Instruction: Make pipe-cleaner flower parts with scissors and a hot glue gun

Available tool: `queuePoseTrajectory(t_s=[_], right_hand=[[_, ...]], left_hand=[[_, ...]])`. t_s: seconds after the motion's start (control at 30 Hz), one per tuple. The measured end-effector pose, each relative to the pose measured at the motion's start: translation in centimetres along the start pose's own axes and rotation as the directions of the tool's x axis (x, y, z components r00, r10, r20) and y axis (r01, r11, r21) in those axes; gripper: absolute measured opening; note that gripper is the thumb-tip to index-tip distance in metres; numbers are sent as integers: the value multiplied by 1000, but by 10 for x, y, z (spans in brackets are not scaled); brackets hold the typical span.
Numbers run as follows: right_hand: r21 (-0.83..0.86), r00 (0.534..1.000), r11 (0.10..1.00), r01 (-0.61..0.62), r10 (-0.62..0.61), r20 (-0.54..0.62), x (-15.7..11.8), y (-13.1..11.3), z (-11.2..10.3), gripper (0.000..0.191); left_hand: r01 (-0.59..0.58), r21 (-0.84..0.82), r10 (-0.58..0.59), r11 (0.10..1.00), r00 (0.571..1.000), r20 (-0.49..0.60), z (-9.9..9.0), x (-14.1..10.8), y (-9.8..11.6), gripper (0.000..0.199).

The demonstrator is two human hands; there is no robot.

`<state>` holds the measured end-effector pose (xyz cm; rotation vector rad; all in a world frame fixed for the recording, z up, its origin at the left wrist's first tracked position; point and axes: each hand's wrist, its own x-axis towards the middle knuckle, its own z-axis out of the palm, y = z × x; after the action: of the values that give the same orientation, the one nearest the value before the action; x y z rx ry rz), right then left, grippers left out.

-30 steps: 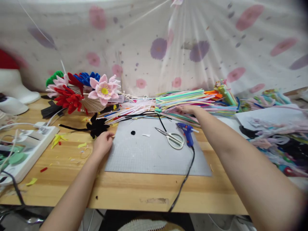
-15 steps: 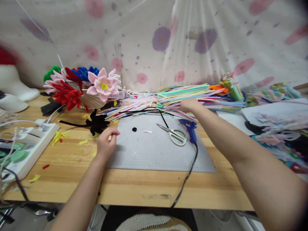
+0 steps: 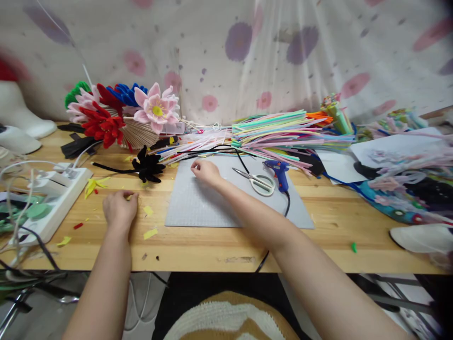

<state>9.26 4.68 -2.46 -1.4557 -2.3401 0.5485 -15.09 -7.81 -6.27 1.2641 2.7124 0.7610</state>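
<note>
hands: both curled, fingers drawn in, and whether anything is pinched inside, can't tell from here!
right hand (image 3: pixel 204 171): out over the upper left of the grey mat (image 3: pixel 198 210), its forearm slanting right across the lower part.
left hand (image 3: pixel 120 208): down by the counter (image 3: pixel 212 249), well left of the mat, a bit of yellow showing at the thumb.
black flower (image 3: pixel 147 164): lying between the two hands, farther back, stem pointing left, petals near the mat's edge.
scissors (image 3: pixel 262 184): on the mat, right of the right hand, blades aimed up and left.
glue gun (image 3: pixel 280 174): blue, just beside the scissors, black cord trailing down.
scraps: yellow scrap (image 3: pixel 150 233) right of the left hand, others scattered about.
pipe cleaners (image 3: pixel 276 132): a big pastel heap behind the mat!
finished-looking blooms: pink flower (image 3: pixel 156 108) and red flower (image 3: pixel 102 125), back left, beside a pleated fan (image 3: pixel 140 133).
power strip (image 3: pixel 60 204): white, far left, wires crossing it.
</note>
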Motion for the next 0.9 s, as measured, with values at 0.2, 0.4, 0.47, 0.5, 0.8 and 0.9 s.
queuePoseTrajectory(t_s=[0.2,0.4,0.47,0.5,0.8,0.9], right_hand=[[39,996,997,-72,74,-59,22,-22,38,25],[-9,996,1000,2,-3,-84,52,-34,62,28],[-12,998,1000,-16,15,-68,60,-38,64,28],[-12,997,1000,-26,25,-66,63,-40,65,28],[230,997,972,39,-24,-68,73,-31,53,13],[376,996,926,45,-14,-86,66,-19,41,9]], left_hand=[[-100,-114,90,988,992,-87,3,-7,15,20],[-97,-243,81,965,994,-73,6,-3,27,20],[-107,-205,96,973,993,-66,7,2,27,19],[-107,-185,97,977,994,-58,8,5,27,19],[-18,-143,26,990,998,54,10,23,31,30],[-24,-224,28,974,999,18,7,17,26,28]])
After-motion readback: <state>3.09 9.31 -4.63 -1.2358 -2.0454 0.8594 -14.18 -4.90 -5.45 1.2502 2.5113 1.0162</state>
